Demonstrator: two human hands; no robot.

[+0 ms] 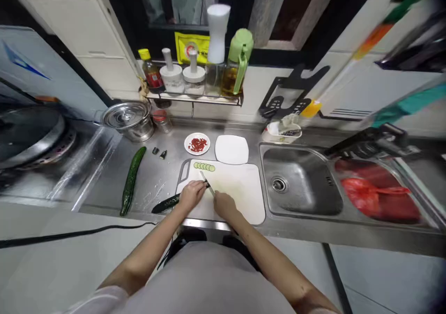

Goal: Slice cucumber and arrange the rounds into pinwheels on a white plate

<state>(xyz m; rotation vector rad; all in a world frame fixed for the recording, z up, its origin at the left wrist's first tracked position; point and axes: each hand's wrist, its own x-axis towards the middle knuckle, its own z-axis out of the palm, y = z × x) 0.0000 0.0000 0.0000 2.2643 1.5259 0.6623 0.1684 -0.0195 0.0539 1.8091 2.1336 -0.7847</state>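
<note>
A white cutting board lies on the steel counter in front of me. My left hand is closed on a dark cucumber that sticks out leftward over the board's edge. My right hand grips a knife whose blade points up and left, close to my left fingers. A short row of cucumber slices lies at the board's far left corner.
A whole cucumber lies on the counter to the left, with two cut ends behind it. A small plate of red bits and a white plate sit behind the board. A pot stands left, the sink right.
</note>
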